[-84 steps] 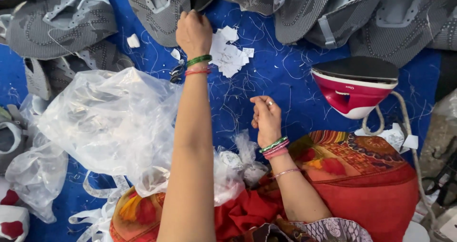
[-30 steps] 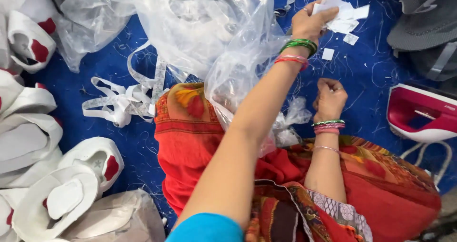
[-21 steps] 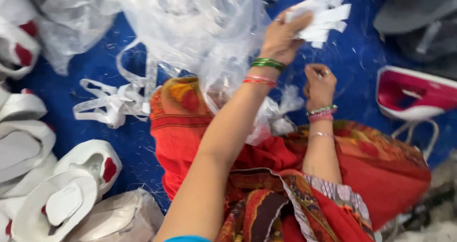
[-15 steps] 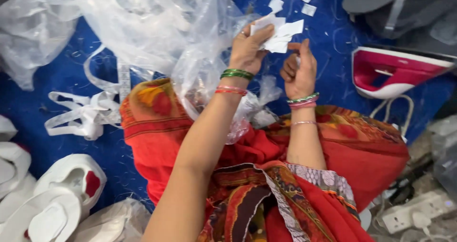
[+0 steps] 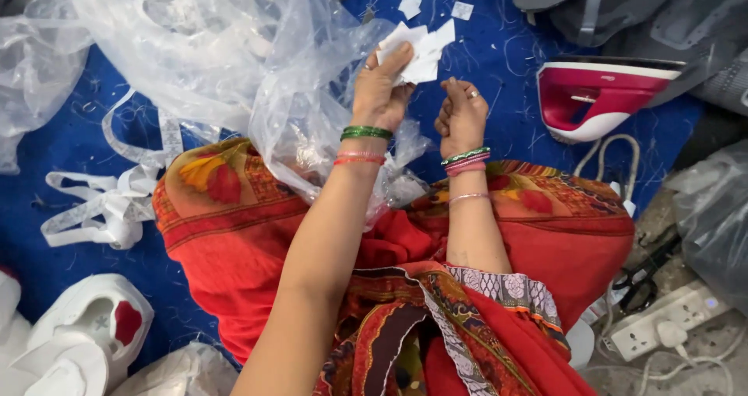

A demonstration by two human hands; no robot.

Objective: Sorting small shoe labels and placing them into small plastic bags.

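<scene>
Presently the left hand [image 5: 379, 92] pinches a small sheaf of white paper pieces [image 5: 419, 49] between thumb and fingers, held above the blue cloth [image 5: 499, 108]. The sheaf fans up and to the right from that hand, toward the right hand [image 5: 461, 116], which is loosely curled, fingertips gathered, holding nothing discernible and just beside the papers. Clear plastic bags [image 5: 234, 45] lie left; a pink iron [image 5: 600, 96] sits well right.

Open blue cloth [image 5: 499, 92] between plastic sheeting [image 5: 234, 61] leftward and iron [image 5: 600, 96] rightward.
</scene>
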